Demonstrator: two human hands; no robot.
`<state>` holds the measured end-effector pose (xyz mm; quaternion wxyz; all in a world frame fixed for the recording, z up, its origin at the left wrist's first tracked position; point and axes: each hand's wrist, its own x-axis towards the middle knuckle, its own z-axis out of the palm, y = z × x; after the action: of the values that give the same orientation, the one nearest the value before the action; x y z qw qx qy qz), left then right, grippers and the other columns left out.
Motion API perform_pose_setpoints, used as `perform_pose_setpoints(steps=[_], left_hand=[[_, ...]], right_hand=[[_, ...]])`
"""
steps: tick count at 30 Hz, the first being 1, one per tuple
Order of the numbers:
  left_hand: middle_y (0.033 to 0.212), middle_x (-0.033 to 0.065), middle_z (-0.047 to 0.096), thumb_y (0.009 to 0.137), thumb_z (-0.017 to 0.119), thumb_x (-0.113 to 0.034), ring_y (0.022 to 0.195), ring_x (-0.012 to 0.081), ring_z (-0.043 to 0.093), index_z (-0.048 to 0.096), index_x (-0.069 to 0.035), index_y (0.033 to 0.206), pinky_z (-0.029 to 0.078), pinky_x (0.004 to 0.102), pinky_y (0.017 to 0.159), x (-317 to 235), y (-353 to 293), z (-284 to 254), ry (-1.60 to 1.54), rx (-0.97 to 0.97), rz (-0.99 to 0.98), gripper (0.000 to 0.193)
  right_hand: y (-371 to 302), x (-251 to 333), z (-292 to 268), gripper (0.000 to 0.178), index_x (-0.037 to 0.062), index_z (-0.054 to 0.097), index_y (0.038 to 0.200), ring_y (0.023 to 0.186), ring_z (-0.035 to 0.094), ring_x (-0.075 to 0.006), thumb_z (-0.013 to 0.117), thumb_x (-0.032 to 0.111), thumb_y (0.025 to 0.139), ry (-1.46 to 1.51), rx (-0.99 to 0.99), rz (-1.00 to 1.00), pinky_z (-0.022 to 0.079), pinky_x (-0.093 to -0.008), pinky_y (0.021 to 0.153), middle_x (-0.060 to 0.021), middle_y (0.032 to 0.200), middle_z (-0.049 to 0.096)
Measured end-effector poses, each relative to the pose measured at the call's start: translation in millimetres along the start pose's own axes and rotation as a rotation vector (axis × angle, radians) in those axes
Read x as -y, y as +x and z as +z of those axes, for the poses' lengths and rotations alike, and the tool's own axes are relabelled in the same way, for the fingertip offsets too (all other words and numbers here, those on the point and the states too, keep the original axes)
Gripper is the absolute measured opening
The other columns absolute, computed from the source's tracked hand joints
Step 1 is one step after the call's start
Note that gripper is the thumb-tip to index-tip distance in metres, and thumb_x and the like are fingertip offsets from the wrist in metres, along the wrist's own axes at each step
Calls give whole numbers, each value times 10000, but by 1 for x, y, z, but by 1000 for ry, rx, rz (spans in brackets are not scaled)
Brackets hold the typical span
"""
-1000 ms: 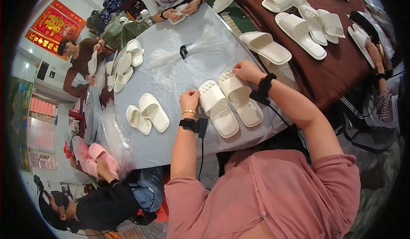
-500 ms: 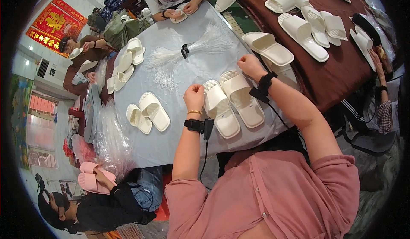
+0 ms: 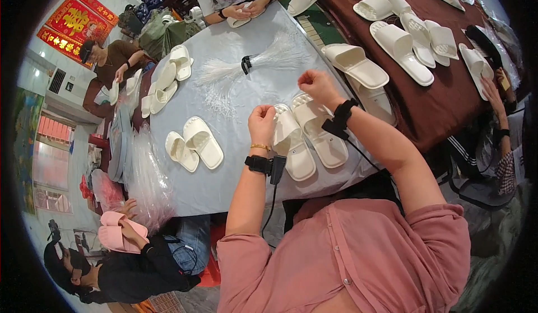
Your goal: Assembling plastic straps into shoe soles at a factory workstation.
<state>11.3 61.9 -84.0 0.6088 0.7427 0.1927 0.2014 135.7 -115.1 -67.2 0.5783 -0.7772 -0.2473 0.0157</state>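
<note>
A pair of cream slippers lies side by side before me, toes away: the left slipper (image 3: pixel 297 159) and the right slipper (image 3: pixel 332 152). My left hand (image 3: pixel 261 124) is closed in a pinch beside the left slipper's toe end. Above the right slipper's toe end is my right hand (image 3: pixel 320 87), its fingers also pinched together. Whatever is between the fingers of either hand is too fine to make out. Beyond them lies a fanned bundle of thin clear plastic strands (image 3: pixel 221 69), cinched at its middle by a black band (image 3: pixel 245 65).
Another cream pair (image 3: pixel 203 143) lies left on the grey-covered table (image 3: pixel 235 178), with several more slippers (image 3: pixel 180 62) farther up. The brown-covered table (image 3: pixel 448 108) at right holds many slippers. Clear plastic bags (image 3: pixel 148 184) hang at the left edge. People sit around, one holding pink slippers (image 3: pixel 115 234).
My right hand has moved left, over the right slipper's toe end, closer to my left hand. My left hand has shifted slightly right. Both stay pinched. The slippers before me stay in place.
</note>
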Motion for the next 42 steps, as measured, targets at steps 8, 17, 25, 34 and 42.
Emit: perform_pose_setpoints(steps=[8,17,25,34,42], left_hand=[[789,3,622,881,616,-129,682,67,546,642,-22,915,444,202,612,-16,-16,25,-164,79,-49,114],[771,-24,606,883,621,-138,669,41,497,658,-12,907,414,198,600,-21,-18,29,-34,31,100,133],[740,-52,590,870,641,-125,614,19,461,664,-19,869,365,185,523,-15,-24,27,-87,30,49,109],[732,-50,590,867,641,-110,612,21,467,662,-24,856,366,188,521,-9,-18,28,-88,30,86,90],[735,-41,598,865,636,-108,631,32,493,658,-20,854,390,193,548,-12,-19,27,-134,35,45,91]], right_hand=[[-25,2,22,339,-30,575,1097,771,602,-112,606,7,762,450,110,63,493,-239,713,-81,969,630],[-24,-1,23,301,-12,594,1110,829,601,-99,615,0,810,521,222,68,484,-225,750,-48,901,642],[-29,0,26,116,-13,655,919,776,604,-91,630,-6,806,451,142,124,492,-233,722,-31,840,661],[-30,-7,31,86,-9,646,887,754,596,-80,652,22,807,454,144,95,493,-233,703,-21,809,656],[-33,-3,31,105,-9,643,894,733,603,-88,667,35,802,381,140,56,500,-239,686,-34,796,663]])
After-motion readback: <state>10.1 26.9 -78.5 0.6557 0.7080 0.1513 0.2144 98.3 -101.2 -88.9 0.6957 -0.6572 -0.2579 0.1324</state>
